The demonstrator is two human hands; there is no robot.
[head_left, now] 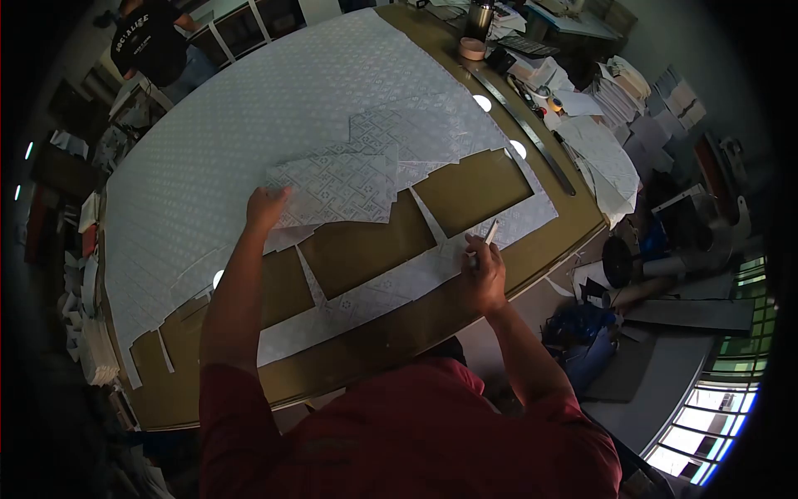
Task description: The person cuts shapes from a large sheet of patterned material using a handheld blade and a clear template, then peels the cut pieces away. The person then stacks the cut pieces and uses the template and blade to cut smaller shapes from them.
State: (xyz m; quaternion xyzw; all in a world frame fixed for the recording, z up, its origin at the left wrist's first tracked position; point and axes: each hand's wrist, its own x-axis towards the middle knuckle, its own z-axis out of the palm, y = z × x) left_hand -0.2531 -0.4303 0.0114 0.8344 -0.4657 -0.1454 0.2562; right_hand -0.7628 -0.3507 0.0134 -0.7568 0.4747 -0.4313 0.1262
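A large pale grey patterned sheet (249,100) spreads over the olive table, with rectangular openings cut along its near side. My left hand (268,206) is closed on the left edge of a cut patterned piece (341,185), which lies over the sheet. Another cut piece (416,129) overlaps it behind and to the right. My right hand (485,273) grips a slim white cutter-like tool (491,231), its tip pointing up and away from me. This hand is over the near strip of the sheet (374,287), close to a narrow strip (428,216) between two openings.
A long metal ruler (532,133) lies along the table's right side. A tape roll (472,49), a dark flask (480,18) and stacked papers (619,91) sit beyond it. Bright round spots (482,103) show at the sheet's edge. Another person (154,46) stands at the far left.
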